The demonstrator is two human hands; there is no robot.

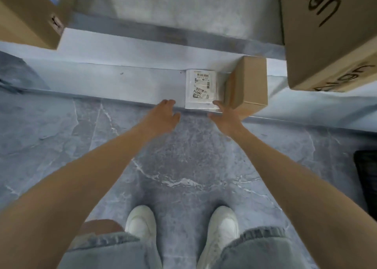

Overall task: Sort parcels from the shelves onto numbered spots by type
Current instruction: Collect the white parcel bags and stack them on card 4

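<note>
Left hand [164,115], right hand [225,116] flanking white parcel [201,89] (long axis front-to-back)

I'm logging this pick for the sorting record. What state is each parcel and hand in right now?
White flat parcel: lying flat on the low shelf, label up, not lifted.
Small brown box: closed, beside the parcel.
Large box: closed, higher up at the right.
Left hand: open, empty, short of the parcel.
Right hand: open, fingertips at the parcel's corner.
</note>
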